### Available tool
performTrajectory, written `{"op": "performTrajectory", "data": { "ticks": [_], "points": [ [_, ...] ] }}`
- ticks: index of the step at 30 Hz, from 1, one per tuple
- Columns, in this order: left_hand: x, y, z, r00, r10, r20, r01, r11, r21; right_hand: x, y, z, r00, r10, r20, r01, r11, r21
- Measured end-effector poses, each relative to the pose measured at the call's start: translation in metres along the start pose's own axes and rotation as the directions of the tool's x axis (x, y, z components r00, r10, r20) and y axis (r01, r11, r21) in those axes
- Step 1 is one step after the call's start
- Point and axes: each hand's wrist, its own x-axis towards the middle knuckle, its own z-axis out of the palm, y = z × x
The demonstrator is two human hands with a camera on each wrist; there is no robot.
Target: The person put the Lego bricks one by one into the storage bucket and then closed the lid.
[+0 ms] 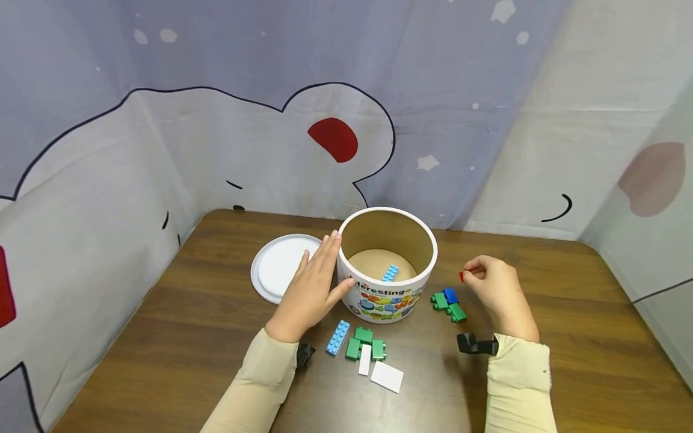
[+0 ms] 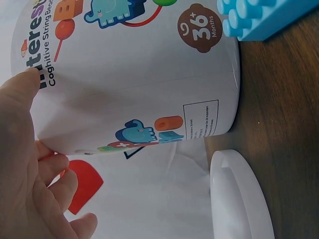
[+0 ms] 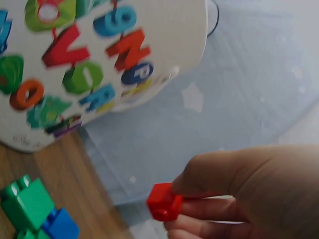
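Red block (image 3: 164,201) sits pinched between the thumb and fingers of the right hand (image 1: 495,288), to the right of the white printed bucket (image 1: 381,310) and outside it. Just nearer the person, a blue block (image 1: 450,295) lies against two green blocks (image 1: 457,313) on the wooden table (image 1: 162,361). The left hand (image 1: 310,285) is flat against the bucket's left side, its fingers extended up to the rim and spread apart from the thumb, which lies over the lettering on the front. Inside the bucket, a light-blue studded brick (image 1: 390,273) rests on the bottom. Left of the bucket, partly behind the left hand, is a round white lid (image 1: 281,264). In front, a second light-blue brick (image 1: 338,337) lies near three more green blocks (image 1: 363,335), with a narrow white piece (image 1: 365,360) and a wider white piece (image 1: 387,377) close by. Beyond the table hangs a printed curtain (image 1: 260,150).
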Motion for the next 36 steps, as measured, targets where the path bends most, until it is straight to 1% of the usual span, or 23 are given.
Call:
{"op": "performTrajectory", "data": {
  "ticks": [3,5,8,12,15,18,20,22,25,29,32,36],
  "points": [
    [0.0,0.0,0.0,1.0,0.002,0.002,-0.002,1.0,0.005,-0.001,-0.011,-0.001,0.994,-0.054,-0.095,0.054,0.999,-0.004],
    [0.0,0.0,0.0,1.0,0.002,0.002,-0.002,1.0,0.002,-0.002,-0.019,-0.001,0.982,-0.09,-0.165,0.091,0.996,-0.003],
    [0.001,0.0,0.0,1.0,0.006,-0.004,-0.006,1.0,-0.002,-0.002,-0.031,0.0,0.952,-0.136,-0.273,0.143,0.99,0.007],
    [0.002,0.0,0.0,1.0,0.006,-0.008,-0.006,1.0,-0.007,-0.003,-0.045,0.002,0.906,-0.182,-0.381,0.21,0.977,0.032],
    [0.002,0.001,0.0,1.0,0.008,-0.01,-0.008,1.0,-0.006,-0.004,-0.055,0.005,0.874,-0.215,-0.435,0.268,0.961,0.064],
    [0.001,0.0,0.0,1.0,0.013,-0.017,-0.013,1.0,0.003,-0.005,-0.064,0.009,0.841,-0.255,-0.478,0.342,0.934,0.104],
    [0.0,-0.001,0.001,1.0,0.014,-0.021,-0.014,1.0,0.004,-0.006,-0.069,0.012,0.824,-0.278,-0.493,0.384,0.915,0.125],
    [0.0,-0.001,0.002,1.0,0.016,-0.023,-0.016,1.0,0.003,-0.007,-0.075,0.015,0.813,-0.302,-0.497,0.419,0.897,0.142],
    [0.0,-0.001,0.002,1.0,0.013,-0.022,-0.013,1.0,-0.005,-0.007,-0.084,0.021,0.806,-0.332,-0.49,0.453,0.878,0.152],
    [-0.001,0.0,0.002,1.0,0.006,-0.017,-0.007,1.0,-0.009,-0.006,-0.093,0.03,0.809,-0.36,-0.464,0.476,0.865,0.159],
    [-0.001,0.0,0.002,1.0,0.007,-0.018,-0.007,1.0,-0.009,-0.002,-0.098,0.035,0.825,-0.366,-0.431,0.47,0.867,0.164],
    [-0.001,0.0,0.003,1.0,0.012,-0.023,-0.012,1.0,-0.006,0.01,-0.106,0.037,0.853,-0.367,-0.371,0.445,0.883,0.15]
  ]
}}
